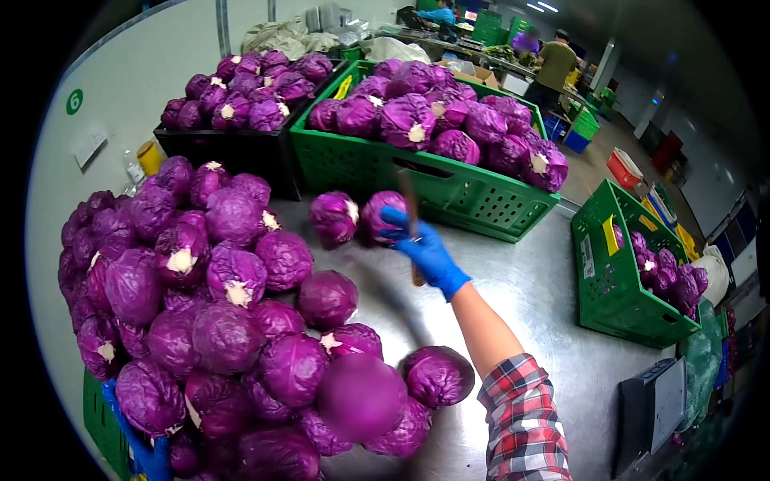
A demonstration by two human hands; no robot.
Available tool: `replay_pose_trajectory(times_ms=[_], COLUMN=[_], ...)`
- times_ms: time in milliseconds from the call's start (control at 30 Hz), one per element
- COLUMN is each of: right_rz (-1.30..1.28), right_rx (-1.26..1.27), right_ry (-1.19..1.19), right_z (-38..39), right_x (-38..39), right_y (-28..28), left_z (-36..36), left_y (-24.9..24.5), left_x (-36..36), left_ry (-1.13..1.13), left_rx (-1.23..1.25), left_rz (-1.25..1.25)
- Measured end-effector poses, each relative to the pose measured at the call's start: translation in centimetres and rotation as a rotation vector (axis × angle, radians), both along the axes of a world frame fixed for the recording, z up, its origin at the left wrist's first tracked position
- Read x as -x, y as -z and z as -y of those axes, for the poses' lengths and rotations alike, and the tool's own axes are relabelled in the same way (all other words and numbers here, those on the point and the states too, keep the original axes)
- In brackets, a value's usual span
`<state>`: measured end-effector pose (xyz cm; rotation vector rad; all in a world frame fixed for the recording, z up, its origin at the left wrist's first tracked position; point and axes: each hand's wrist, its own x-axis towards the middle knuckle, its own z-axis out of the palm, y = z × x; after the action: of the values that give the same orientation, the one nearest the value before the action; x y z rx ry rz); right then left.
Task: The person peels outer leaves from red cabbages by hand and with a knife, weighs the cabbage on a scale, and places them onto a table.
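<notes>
My right hand (425,252), in a blue glove, is closed around a knife (408,196) whose upper part is blurred. Just behind its fingers stands a purple cabbage (377,215), with another cabbage (334,218) to its left; whether the hand touches one is unclear. At the lower left edge, a blue shape that looks like my gloved left hand (152,461) shows beside and below a cabbage (150,397), its fingers mostly hidden. A blurred cabbage (363,398) is at the front of a large pile of cabbages (227,337).
Behind the metal table (537,297) are a black crate (241,152) and a green crate (417,180), both heaped with cabbages. Another green crate (626,293) is at right, above a black device (651,413). People (555,64) stand in the background.
</notes>
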<state>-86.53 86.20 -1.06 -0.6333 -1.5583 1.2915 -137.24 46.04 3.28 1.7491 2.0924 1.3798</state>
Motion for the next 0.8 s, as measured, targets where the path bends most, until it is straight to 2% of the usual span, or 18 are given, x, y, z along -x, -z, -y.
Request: replay_pose_trajectory(times_ms=[67, 133, 200, 267, 333, 400, 433, 500, 567, 600, 667, 800], right_rz=[-0.074, 0.087, 0.406, 0.625, 0.546, 0.319, 0.309, 0.056, -0.178, -0.179, -0.354, -0.235], right_rx=[0.226, 0.327, 0.501, 0.307, 0.543, 0.568, 0.478, 0.558, 0.718, 0.716, 0.691, 0.673], right_ry=[0.04, 0.166, 0.244, 0.187, 0.187, 0.19, 0.248, 0.423, 0.542, 0.541, 0.402, 0.266], right_z=[1.7, 6.0, 11.8, 17.8, 22.9, 25.6, 26.4, 27.1, 26.9, 26.1, 23.0, 14.6], right_x=[-2.4, -5.7, -8.9, -10.7, -8.8, -7.1, -6.5, -5.7, -5.5, -5.3, -4.8, -3.4], right_y=[-2.6, -3.2, -2.7, -1.3, -3.0, -2.1, -1.0, 0.6, 2.4, 2.4, 1.8, 1.5], left_z=[-2.2, -3.0, -2.9, -2.8, -2.3, -1.5, -1.8, -2.4, -2.5, -2.5, -2.4, -2.7], left_y=[-2.6, -2.6, -2.8, -3.0, -3.0, -2.7, -3.1, -3.3, -4.0, -4.3, -4.2, -4.1], left_x=[-3.8, -4.0, -4.1, -4.3, -4.5, -3.7, -4.4, -5.1, -5.7, -5.9, -6.0, -6.2], left_ry=[0.041, 0.026, 0.016, 0.019, 0.019, 0.001, 0.024, 0.054, 0.037, 0.025, 0.028, 0.052], left_rx=[-0.079, -0.043, -0.032, -0.041, -0.028, 0.026, 0.005, -0.044, -0.033, -0.008, 0.0, -0.021], left_rz=[-0.189, -0.177, -0.163, -0.155, -0.144, -0.128, -0.124, -0.046, -0.096, -0.144, -0.135, -0.047])
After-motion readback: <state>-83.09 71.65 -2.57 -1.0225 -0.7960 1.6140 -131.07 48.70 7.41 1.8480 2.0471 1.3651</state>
